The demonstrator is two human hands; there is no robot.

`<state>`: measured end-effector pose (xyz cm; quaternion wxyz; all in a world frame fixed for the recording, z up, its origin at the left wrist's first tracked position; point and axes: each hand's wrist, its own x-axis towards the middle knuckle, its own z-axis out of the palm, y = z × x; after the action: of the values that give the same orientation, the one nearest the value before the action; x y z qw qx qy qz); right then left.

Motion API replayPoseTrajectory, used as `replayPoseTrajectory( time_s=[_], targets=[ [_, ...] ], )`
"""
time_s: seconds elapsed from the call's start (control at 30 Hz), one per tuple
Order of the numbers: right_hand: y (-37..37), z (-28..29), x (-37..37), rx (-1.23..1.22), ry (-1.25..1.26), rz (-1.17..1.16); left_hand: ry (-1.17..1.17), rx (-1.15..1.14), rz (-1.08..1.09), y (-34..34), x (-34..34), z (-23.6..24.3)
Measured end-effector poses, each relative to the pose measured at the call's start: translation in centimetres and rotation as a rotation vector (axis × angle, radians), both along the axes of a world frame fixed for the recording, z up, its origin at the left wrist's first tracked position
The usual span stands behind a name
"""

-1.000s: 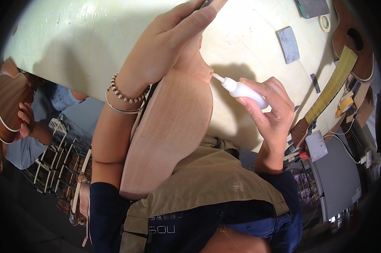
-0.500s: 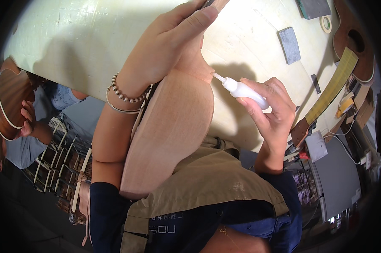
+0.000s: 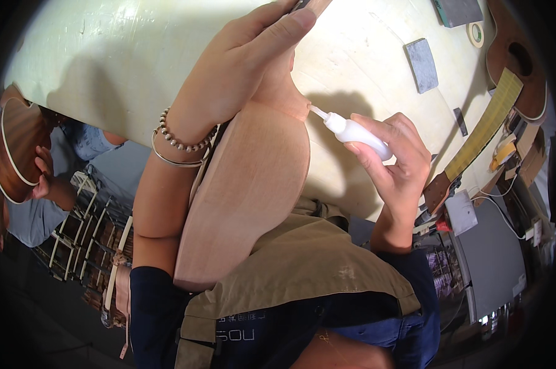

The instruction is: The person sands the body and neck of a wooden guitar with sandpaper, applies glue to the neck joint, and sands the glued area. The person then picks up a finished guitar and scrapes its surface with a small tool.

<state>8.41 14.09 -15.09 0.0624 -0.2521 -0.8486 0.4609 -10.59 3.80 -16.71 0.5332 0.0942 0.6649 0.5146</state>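
My left hand [image 3: 241, 71] is closed round the neck [image 3: 315, 9] of an unfinished pale wooden instrument, like a ukulele, whose body [image 3: 244, 190] lies along my left forearm and reaches down to my apron. My right hand [image 3: 395, 154] grips a small white squeeze bottle [image 3: 358, 133] between thumb and fingers. The bottle's thin nozzle points up-left, with its tip at the edge of the neck's heel, just above the body. Whether anything comes out of the tip is too small to tell.
The pale worktable [image 3: 93, 67] holds a grey block [image 3: 420, 64], tape roll [image 3: 475, 27] and yellow strip [image 3: 487, 120]. A dark wooden instrument [image 3: 512, 43] is at the right. At left, another person's hand [image 3: 43, 172] holds a glossy instrument [image 3: 13, 147]; racks [image 3: 84, 227] stand below.
My hands, the bottle and the wooden instrument are almost still, shifting only very slightly. The other person's instrument at the left has shifted a little.
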Motion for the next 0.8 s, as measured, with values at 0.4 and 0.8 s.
replayPoseTrajectory(
  time_s=[0.4,0.8],
  targets=[
    [-0.03,0.03,0.09,-0.009,0.014,0.007,-0.016,-0.004,0.065,0.10,0.41,0.15],
    [0.02,-0.45,0.01,-0.033,-0.002,-0.006,-0.076,-0.025,0.052,0.23,0.10,0.06]
  ],
)
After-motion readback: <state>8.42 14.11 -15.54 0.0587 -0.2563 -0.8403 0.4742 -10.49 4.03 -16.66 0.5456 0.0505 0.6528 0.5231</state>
